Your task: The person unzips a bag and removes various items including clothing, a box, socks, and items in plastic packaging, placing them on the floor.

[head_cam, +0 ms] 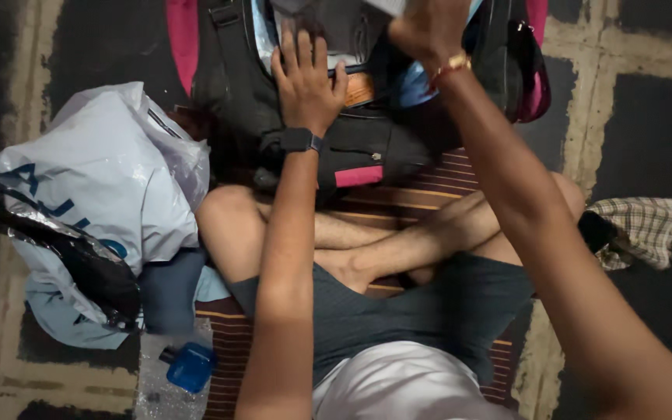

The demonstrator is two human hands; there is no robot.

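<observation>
A pale plastic bag (110,179) is seen well to the left of the fingers, with a clear bottle with a blue cap (188,365) lying on the floor nearer the body. The left hand (305,82) is laid flat on the open black backpack (351,140), its fingers (297,47) spread wide and holding nothing. Just to its right, the right hand (429,31) is raised over the backpack's opening; whether its fingers are closed on something cannot be told. A checked cloth (647,225) is seen well to the right.
</observation>
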